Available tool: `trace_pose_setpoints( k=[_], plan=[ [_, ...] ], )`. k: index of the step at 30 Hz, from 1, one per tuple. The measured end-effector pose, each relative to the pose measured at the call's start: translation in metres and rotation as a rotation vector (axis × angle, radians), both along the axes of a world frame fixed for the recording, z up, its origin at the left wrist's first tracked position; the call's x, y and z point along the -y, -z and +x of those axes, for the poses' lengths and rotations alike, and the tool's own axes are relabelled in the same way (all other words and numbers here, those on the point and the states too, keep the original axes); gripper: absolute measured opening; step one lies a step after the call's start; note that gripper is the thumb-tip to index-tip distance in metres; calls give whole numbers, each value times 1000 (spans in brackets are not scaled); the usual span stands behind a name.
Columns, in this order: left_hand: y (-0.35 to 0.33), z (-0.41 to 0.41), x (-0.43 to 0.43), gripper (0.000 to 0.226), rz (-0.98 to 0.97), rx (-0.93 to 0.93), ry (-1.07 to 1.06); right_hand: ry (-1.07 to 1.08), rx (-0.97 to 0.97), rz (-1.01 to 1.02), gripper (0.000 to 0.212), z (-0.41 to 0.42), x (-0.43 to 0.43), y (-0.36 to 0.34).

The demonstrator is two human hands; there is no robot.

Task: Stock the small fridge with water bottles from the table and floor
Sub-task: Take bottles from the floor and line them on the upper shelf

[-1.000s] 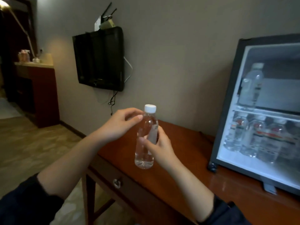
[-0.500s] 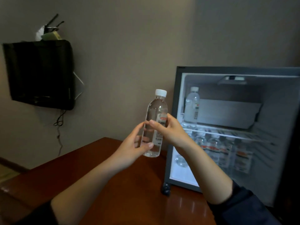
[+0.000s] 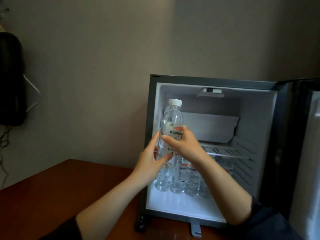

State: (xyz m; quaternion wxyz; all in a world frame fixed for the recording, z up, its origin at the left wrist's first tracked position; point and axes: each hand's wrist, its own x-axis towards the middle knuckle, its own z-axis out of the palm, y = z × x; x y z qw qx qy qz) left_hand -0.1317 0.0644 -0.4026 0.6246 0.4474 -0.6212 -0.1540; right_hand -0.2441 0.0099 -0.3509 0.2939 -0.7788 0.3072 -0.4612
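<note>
Open fridge (image 3: 147, 135): door (image 3: 310, 153) swung aside at right; free room above the wire shelf (image 3: 225, 151), right of the held bottle (image 3: 171, 122); grey panel (image 3: 211, 129) bounds it behind; standing bottles (image 3: 190, 179) crowd the lower left; left hand (image 3: 150, 163) and right hand (image 3: 183, 146) occupy the opening's left.

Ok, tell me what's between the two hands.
The water bottle, upright before the open fridge: the left hand holds its lower part, the right hand holds its labelled middle. The head view shows it.
</note>
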Motion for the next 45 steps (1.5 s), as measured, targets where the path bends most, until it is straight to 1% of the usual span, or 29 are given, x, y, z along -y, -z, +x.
trace_pose_setpoints(
  k=[3, 5, 10, 15, 19, 22, 25, 27, 30, 33, 36, 40, 42, 45],
  plan=[
    [-3, -13, 23, 73, 1, -31, 1, 90, 40, 7, 45, -14, 15, -7],
    [-5, -22, 38, 73, 4, -41, -1, 144, 72, -2, 40, -20, 26, -8],
    [-6, -37, 69, 75, 28, -11, -56, 285, 75, -62, 44, -28, 50, -7],
    [-2, -45, 91, 75, 41, 120, -123, 341, 89, -67, 44, -32, 74, -12],
    [7, -41, 105, 76, 49, 208, -157, 337, 33, -51, 46, -28, 94, -12],
    [13, -35, 113, 73, 29, 326, -219, 352, 0, -30, 45, -23, 106, -14],
    [22, -30, 117, 69, 18, 458, -275, 383, -18, -34, 50, -17, 116, -12],
    [24, -28, 119, 66, 12, 489, -295, 371, -18, -42, 53, -13, 122, -11],
    [23, -29, 120, 64, -10, 499, -323, 353, -28, -48, 52, -8, 127, -9],
    [20, -31, 121, 63, 9, 464, -321, 356, 14, -56, 50, -5, 128, -2],
    [19, -32, 120, 63, 40, 454, -318, 362, 15, -73, 54, -4, 125, 1],
    [15, -26, 115, 61, 97, 455, -239, 311, -18, -16, 50, -8, 118, -1],
    [10, -16, 109, 58, 127, 450, -210, 344, -39, -5, 50, -11, 112, -1],
    [3, -3, 97, 49, 112, 498, -236, 429, -41, -16, 50, -15, 103, 0]
  ],
)
